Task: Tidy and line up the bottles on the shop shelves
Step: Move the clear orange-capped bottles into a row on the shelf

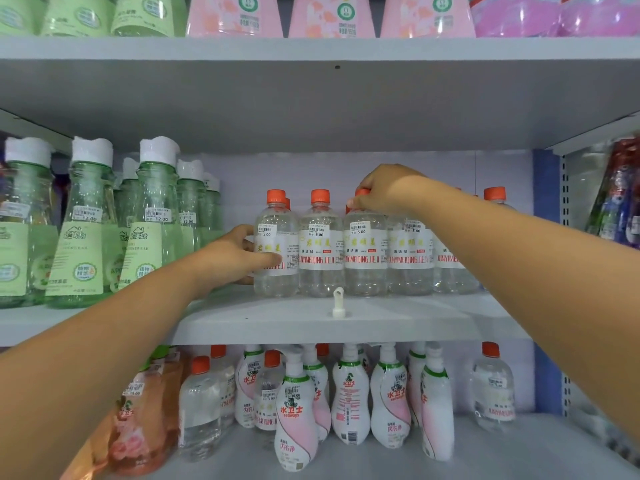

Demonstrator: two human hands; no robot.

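Several clear bottles with orange caps stand in a row on the middle shelf [346, 327]. My left hand [239, 254] grips the leftmost clear bottle [277, 258] around its labelled side, thumb across the front. My right hand [384, 188] reaches over the row and pinches the orange cap of the third clear bottle [365, 258] from above. The second bottle [320, 251] stands untouched between them. More clear bottles [410, 254] continue to the right, partly hidden behind my right forearm.
Tall green bottles with white caps [156, 220] crowd the middle shelf at left. A small white plastic hook [337, 303] sits on the shelf front. Below, pink-and-white pouch bottles [296, 410] and clear bottles [493, 389] stand unevenly. Pink and green bottles line the top shelf [311, 46].
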